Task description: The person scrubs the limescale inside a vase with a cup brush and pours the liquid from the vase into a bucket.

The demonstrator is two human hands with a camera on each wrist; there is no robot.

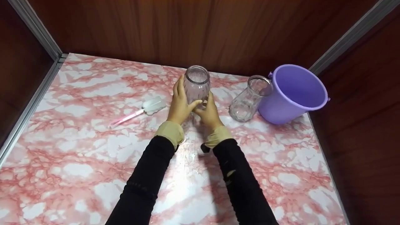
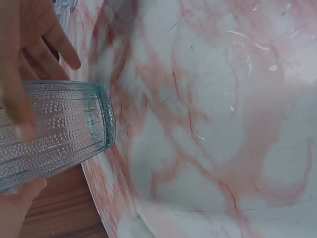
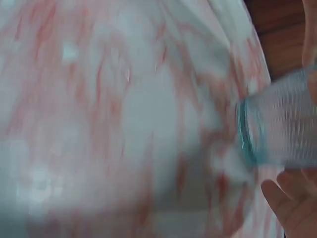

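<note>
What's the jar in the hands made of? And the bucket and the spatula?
The jar looks like shiny, bumpy glass: you can see through it, and it's greenish at the bottom. The bucket seems to be smooth plastic, from its even purple colour and soft sheen. The spatula may be smooth plastic, pale and pink, but it's too small to tell.

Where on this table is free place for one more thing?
The table is bare left of the left sleeve, in front of the pink-handled tool, and right of the right sleeve, in front of the bucket. It is crowded around the held jar, and at the vase beside the bucket.
</note>
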